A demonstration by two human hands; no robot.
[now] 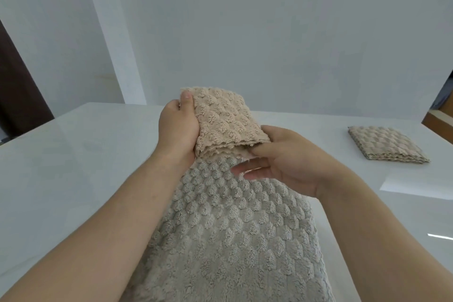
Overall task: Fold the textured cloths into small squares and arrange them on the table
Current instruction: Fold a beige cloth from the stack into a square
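Observation:
A beige textured cloth (228, 228) hangs from both hands above the white table (73, 154), its top part folded over toward the far side. My left hand (177, 130) grips the folded top at its left edge, thumb on the front face. My right hand (286, 162) pinches the lower right edge of the fold between thumb and forefinger, while its other fingers lie straight against the cloth. A second beige cloth (386, 143), folded into a small square, lies flat on the table at the right.
The glossy table runs to a white wall behind. A brown wooden edge (438, 122) shows at the far right, and a dark door frame (17, 86) stands at the left.

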